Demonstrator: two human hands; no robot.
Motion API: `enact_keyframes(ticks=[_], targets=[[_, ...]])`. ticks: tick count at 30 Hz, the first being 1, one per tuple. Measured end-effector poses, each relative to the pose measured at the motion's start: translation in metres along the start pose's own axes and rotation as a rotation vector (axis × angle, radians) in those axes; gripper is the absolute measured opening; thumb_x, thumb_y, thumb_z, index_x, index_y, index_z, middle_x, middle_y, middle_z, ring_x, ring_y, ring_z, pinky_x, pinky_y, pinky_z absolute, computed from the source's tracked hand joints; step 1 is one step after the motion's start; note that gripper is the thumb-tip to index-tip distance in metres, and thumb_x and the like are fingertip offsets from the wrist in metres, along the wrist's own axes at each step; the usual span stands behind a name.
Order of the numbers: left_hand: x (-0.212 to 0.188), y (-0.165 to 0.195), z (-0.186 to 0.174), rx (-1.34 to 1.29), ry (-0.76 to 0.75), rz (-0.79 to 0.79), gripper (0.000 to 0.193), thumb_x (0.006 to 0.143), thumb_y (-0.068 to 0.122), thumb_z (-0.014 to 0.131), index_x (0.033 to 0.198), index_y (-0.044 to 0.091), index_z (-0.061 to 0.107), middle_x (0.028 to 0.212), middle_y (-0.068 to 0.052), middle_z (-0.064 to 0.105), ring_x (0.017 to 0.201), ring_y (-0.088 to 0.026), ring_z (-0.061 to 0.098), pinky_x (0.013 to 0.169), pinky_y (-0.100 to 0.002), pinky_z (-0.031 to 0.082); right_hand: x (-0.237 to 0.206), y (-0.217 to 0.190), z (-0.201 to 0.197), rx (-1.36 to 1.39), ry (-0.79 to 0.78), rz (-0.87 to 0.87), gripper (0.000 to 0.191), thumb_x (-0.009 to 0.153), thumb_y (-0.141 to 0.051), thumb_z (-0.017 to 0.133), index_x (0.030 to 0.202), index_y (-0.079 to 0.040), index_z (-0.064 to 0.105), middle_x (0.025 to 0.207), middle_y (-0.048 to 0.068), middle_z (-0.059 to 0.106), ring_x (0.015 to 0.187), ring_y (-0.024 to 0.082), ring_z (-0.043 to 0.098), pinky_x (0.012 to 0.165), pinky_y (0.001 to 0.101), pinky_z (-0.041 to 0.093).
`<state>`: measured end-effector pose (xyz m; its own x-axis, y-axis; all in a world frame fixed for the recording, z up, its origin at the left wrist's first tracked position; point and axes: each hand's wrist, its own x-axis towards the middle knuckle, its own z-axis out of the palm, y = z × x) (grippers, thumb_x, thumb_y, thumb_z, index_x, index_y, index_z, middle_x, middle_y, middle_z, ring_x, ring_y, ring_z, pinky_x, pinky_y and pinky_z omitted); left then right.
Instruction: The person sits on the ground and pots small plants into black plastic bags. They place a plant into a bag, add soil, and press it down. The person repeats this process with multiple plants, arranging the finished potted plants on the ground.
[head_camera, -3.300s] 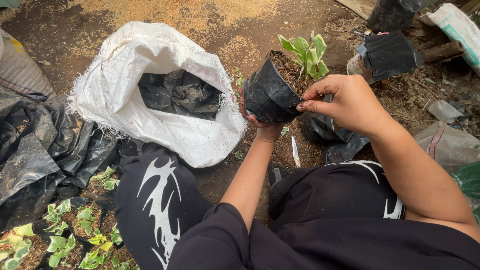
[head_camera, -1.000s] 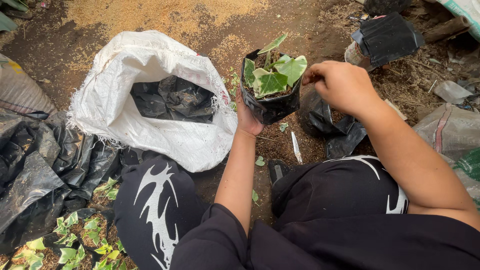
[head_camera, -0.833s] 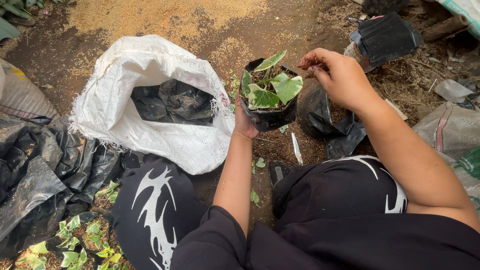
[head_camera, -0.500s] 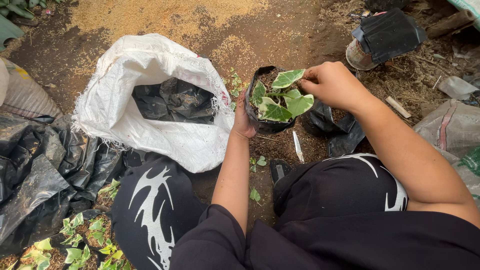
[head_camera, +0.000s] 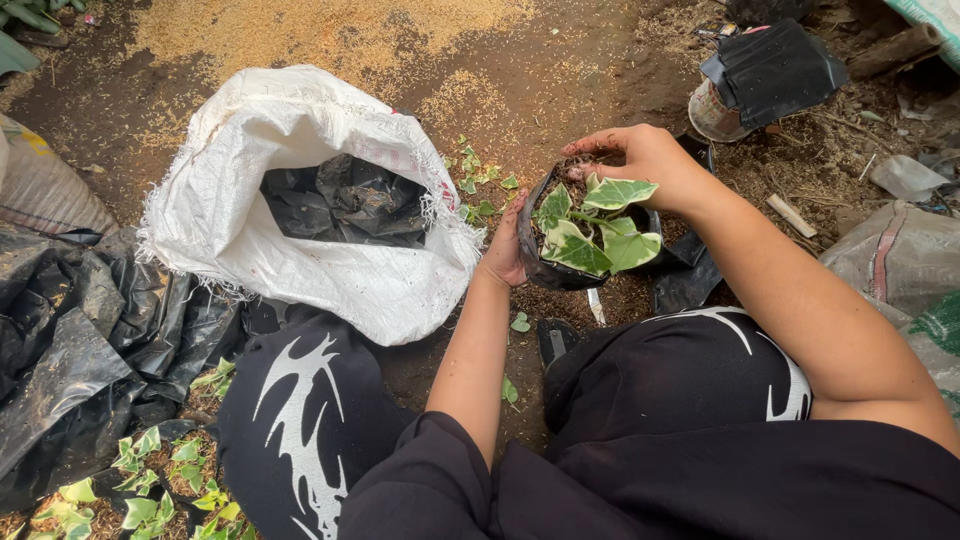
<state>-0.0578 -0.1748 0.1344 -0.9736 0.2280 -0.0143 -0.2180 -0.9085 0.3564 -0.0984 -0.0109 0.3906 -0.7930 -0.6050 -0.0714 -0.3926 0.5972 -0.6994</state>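
Left hand (head_camera: 505, 255) grips the black grow bag (head_camera: 545, 262) above the dirt ground (head_camera: 560, 70); right hand (head_camera: 640, 160), fingers bent, presses soil by the ivy cutting (head_camera: 595, 225), already planted

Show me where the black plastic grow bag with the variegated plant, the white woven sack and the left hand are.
black plastic grow bag (head_camera: 545, 268): head view, lower left wall.
white woven sack (head_camera: 250, 130): head view, upper rim.
left hand (head_camera: 507, 250): head view, palm.
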Motion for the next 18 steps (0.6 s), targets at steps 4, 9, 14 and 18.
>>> enact_keyframes(ticks=[4,9,14,18], targets=[[0.004,-0.016,-0.009,0.034,-0.081,0.008,0.050,0.109,0.046,0.049,0.148,0.014,0.052,0.138,-0.008,0.065,0.121,-0.023,0.065,0.103,-0.045,0.055,0.001,0.001,-0.005,0.075,-0.005,-0.065,0.039,0.087,-0.017,0.080,0.124,-0.006,0.074,0.114,0.007,0.078,0.102,0.012,0.072,0.089,0.0298,0.057],[0.008,-0.022,-0.011,0.015,-0.018,-0.002,0.047,0.110,0.046,0.049,0.147,0.017,0.051,0.138,-0.005,0.065,0.123,-0.022,0.064,0.103,-0.046,0.054,-0.002,0.002,-0.007,0.061,0.035,-0.031,0.041,0.086,-0.014,0.080,0.125,-0.005,0.072,0.112,0.007,0.077,0.100,0.011,0.071,0.088,0.0296,0.059],[0.002,-0.015,0.004,0.012,0.087,0.073,0.043,0.105,0.048,0.047,0.139,0.023,0.054,0.135,-0.004,0.064,0.124,-0.026,0.062,0.101,-0.049,0.053,-0.004,0.004,-0.013,0.223,0.079,-0.010,0.035,0.098,-0.009,0.069,0.133,-0.005,0.068,0.116,0.007,0.076,0.106,0.012,0.070,0.090,0.0306,0.058],[-0.002,-0.001,0.012,-0.125,-0.045,0.115,0.052,0.105,0.050,0.046,0.136,0.011,0.059,0.131,-0.010,0.067,0.119,-0.029,0.066,0.100,-0.049,0.056,-0.007,0.004,-0.015,0.296,-0.072,-0.026,0.053,0.094,-0.002,0.063,0.146,-0.008,0.055,0.130,0.007,0.068,0.115,0.014,0.067,0.094,0.0308,0.056]])
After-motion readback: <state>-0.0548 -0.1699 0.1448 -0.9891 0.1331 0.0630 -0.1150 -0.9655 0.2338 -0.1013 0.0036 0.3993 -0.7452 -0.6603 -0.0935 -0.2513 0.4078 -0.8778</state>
